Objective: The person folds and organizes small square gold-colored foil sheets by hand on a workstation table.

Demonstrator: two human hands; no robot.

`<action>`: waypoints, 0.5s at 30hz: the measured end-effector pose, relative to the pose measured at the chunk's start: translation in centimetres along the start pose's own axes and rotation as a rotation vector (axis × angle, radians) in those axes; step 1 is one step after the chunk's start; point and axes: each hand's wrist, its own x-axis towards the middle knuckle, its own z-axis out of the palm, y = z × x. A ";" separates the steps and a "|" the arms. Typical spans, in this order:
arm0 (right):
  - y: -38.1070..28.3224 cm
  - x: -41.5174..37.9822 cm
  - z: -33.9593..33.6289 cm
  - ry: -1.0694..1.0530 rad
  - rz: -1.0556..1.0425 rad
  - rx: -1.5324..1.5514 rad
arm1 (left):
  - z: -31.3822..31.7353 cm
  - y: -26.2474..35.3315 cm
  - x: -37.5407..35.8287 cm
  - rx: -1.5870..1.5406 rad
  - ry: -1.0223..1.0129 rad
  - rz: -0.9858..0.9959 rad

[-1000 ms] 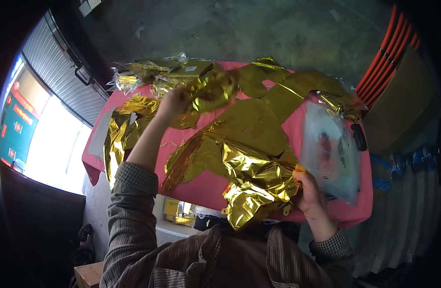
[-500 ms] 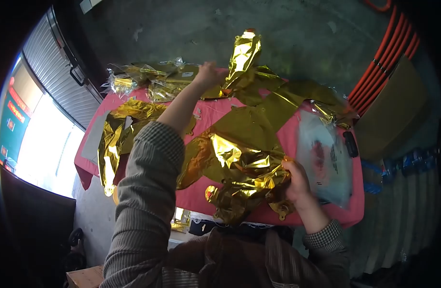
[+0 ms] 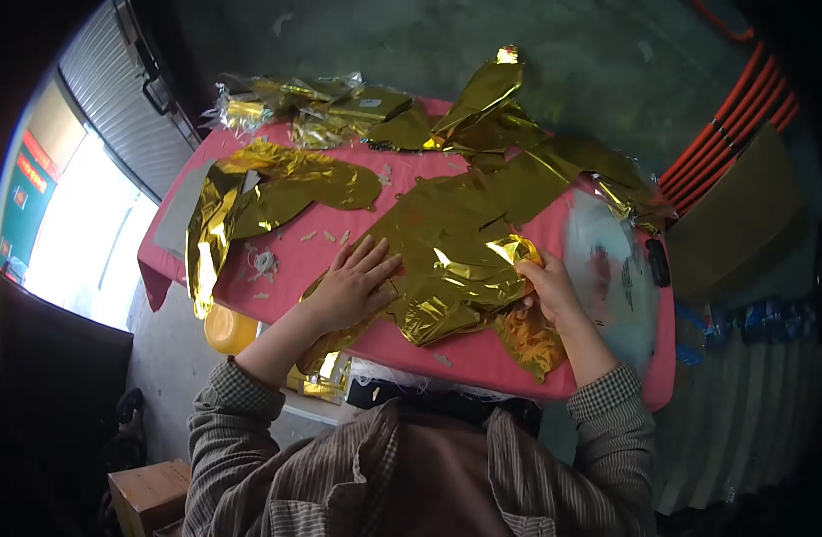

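A deflated gold foil balloon (image 3: 442, 255) is spread over the pink-covered table, wrinkled along its near part. My left hand (image 3: 355, 285) lies flat on its left side, fingers stretched out. At the right edge, my right hand (image 3: 552, 288) pinches a folded-up bit of the foil between thumb and fingers. Another gold foil piece (image 3: 285, 192) lies to the left, partly crumpled and hanging over the table's edge. Further gold foil (image 3: 487, 94) sticks out past the far edge. Small pale scraps (image 3: 308, 236) and a white roll (image 3: 265, 262) rest left of my left hand.
Clear plastic bags (image 3: 612, 291) lie on the right of the pink cloth (image 3: 411, 362), beside a black object (image 3: 659, 262). Wrapped gold packets (image 3: 330, 112) line the far edge. A yellow round object (image 3: 230, 329) and a cardboard box (image 3: 149, 494) are below on the left.
My left hand has come back from the table's far side and now lies on the near foil. The bunched foil has been spread flatter, with my right hand still gripping its edge.
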 end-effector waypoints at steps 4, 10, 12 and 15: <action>-0.1 0.0 -0.2 -0.031 -0.127 -0.431 | 0.0 0.0 -1.1 -0.472 0.093 -0.036; -2.9 -3.0 3.0 0.279 -0.472 -1.531 | -0.9 3.8 -1.5 -0.130 0.067 0.134; -2.2 -2.1 3.6 0.158 -0.620 -1.513 | -0.7 3.7 -1.4 -0.187 0.046 0.182; -1.2 -0.1 5.4 -0.029 -0.762 -1.455 | 0.3 3.3 -0.9 -0.240 0.085 0.328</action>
